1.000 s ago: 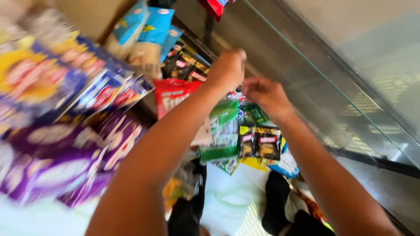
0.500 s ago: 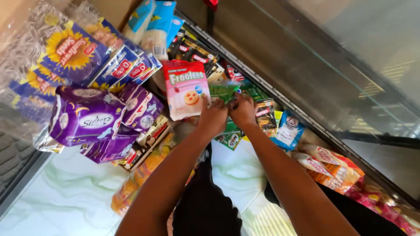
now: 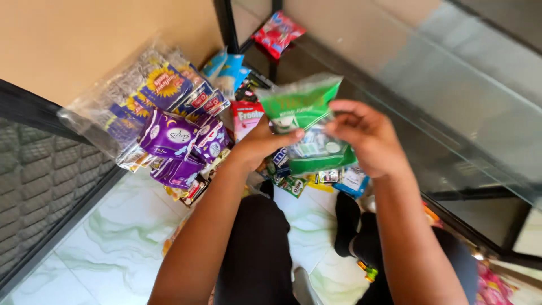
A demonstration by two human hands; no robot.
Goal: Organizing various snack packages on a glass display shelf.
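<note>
A green-and-clear plastic packet [image 3: 307, 127] is held up between the two hands, above the lap and the goods on the floor. The left hand [image 3: 261, 144] is closed on the packet's left edge, with the thumb pressed across its front. The right hand [image 3: 367, 138] is closed on the right edge, the fingers curled over the clear lower part, where small white-and-green items can be seen inside. The packet is kept roughly upright, its green top tilted slightly to the right.

Just behind the left hand, a red-and-pink biscuit box [image 3: 247, 117] is seen on the floor. Further left, purple packets [image 3: 178, 141] are stacked against a clear-wrapped bundle of blue packs with a sunflower print [image 3: 158, 90]. Below the held packet, small dark and green sachets [image 3: 293, 183] and a blue packet [image 3: 353, 181] are scattered on the white, green-veined marble floor [image 3: 113, 237], between the knees in dark trousers. A red packet [image 3: 278, 33] lies well apart at the top, by a black metal frame. A glass panel [image 3: 451, 96] is set along the right side.
</note>
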